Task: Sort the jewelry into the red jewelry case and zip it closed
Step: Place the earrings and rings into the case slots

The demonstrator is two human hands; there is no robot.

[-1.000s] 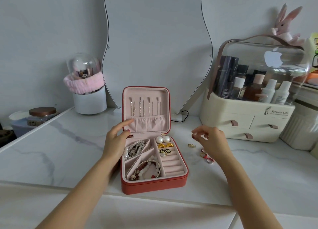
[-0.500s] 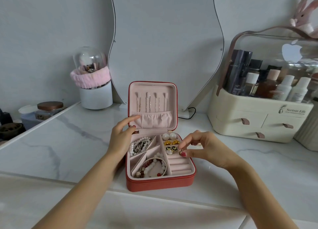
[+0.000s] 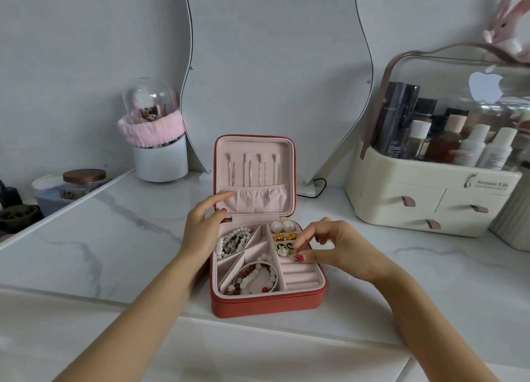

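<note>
1. Presently the red jewelry case [image 3: 266, 304] sits open at the middle of the marble counter [image 3: 114, 238], its lid [image 3: 254, 175] standing upright at 12 o'clock, so every compartment is within reach.
2. The left hand [image 3: 200, 224] rests at the case's 10 o'clock corner, fingers nearly straight, the forefinger touching the lid's lower edge; it grips nothing and seems to steady the lid.
3. The right hand [image 3: 335, 248] comes in from 3 o'clock, thumb and forefinger pinching a small ring [image 3: 296, 256] over the ridged ring rolls [image 3: 299, 275], the other fingers loosely curled; I judge the ring is about to be pressed into a slot.
4. Inside, the lining is soft pale-pink velvet with slanted dividers: a pearl strand [image 3: 232, 241] at 10 o'clock, a beaded bracelet [image 3: 255, 277] of red and white beads at 7 o'clock, two round pearl studs [image 3: 282, 226] and gold earrings [image 3: 285, 236] at 1 o'clock.
5. Thin chains [image 3: 252, 169] hang from hooks in the lid above a gathered pocket.
6. The zip is not yet closed.
</note>
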